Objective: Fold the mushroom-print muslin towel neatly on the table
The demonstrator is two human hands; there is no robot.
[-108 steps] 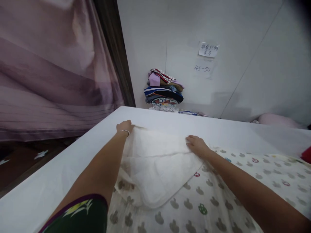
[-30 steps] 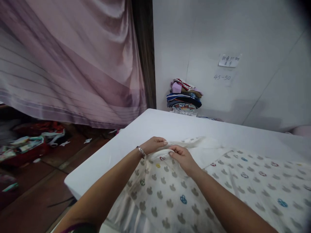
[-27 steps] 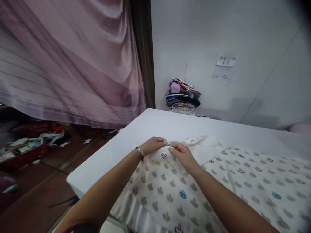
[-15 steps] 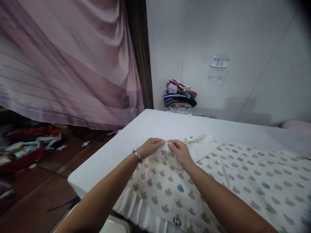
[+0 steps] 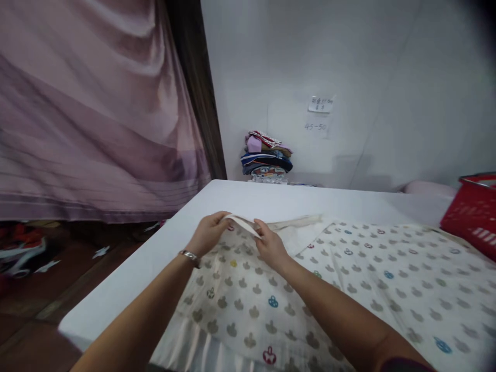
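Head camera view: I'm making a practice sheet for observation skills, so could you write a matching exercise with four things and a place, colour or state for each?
Things:
1. Printed cloth
2. Bracelet
3. Basket
4. Fabric stack

Descriptions:
A. Red, at the picture's right edge
B. Piled up in front of the pale wall
C. Held at its edge by the left hand and right hand
D. Silvery, around a wrist

Right pairs: 1-C, 2-D, 3-A, 4-B

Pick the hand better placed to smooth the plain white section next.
Right, probably: the right hand is nearer the plain white section; the left hand is farther off. Both hold the patterned cloth by its edge.
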